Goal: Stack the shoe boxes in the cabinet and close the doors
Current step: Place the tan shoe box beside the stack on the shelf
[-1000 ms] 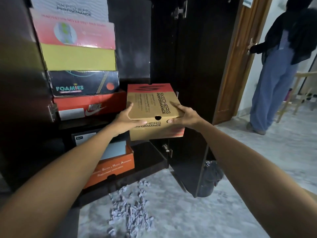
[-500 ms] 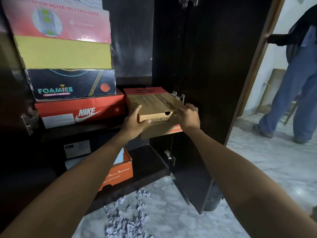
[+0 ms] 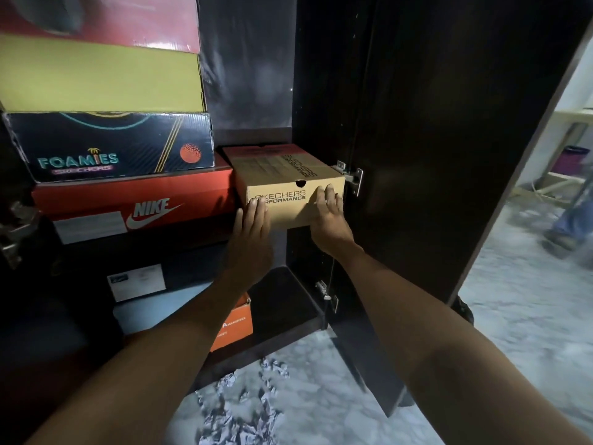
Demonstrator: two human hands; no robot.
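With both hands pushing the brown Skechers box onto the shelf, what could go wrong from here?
1. The brown box sits close to the door hinge; the right hand may get scraped there.
2. The left hand presses beside the Nike box, which carries a tall stack; a sideways nudge might shift it.

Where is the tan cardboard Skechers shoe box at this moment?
In the head view the tan cardboard Skechers shoe box sits on the cabinet shelf, right of the red Nike shoe box, beside the metal door hinge, both hands against its front.
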